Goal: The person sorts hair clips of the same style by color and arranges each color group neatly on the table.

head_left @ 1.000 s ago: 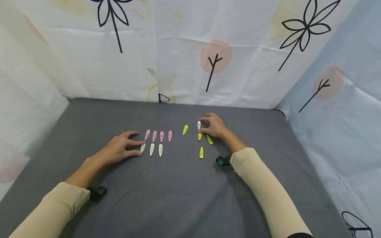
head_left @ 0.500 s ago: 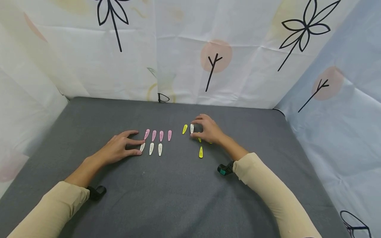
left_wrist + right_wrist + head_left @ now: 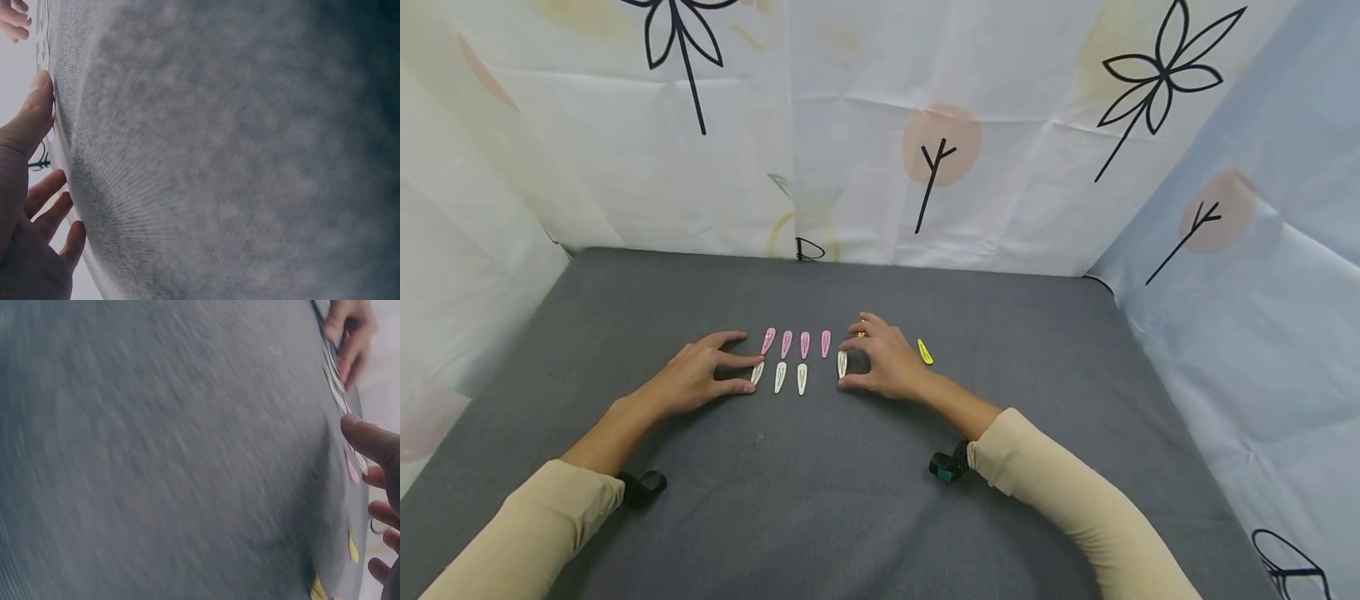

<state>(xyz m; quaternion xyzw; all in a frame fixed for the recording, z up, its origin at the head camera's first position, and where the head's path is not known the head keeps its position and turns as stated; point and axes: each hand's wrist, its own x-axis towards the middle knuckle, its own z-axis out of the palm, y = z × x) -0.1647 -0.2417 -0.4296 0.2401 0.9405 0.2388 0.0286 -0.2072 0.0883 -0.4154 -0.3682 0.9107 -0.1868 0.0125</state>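
My right grip (image 3: pixel 886 361), pinched on a white clip (image 3: pixel 842 364), holds its long axis pointing away from me, right of three white clips (image 3: pixel 780 377), the leftmost at my spread left grip (image 3: pixel 702 375).

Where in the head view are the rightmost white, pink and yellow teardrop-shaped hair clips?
Rightmost white teardrop-shaped hair clip (image 3: pixel 842 364): head view, middle of its body.
Rightmost pink teardrop-shaped hair clip (image 3: pixel 826 344): head view, middle of its body.
Rightmost yellow teardrop-shaped hair clip (image 3: pixel 925 352): head view, middle of its body.
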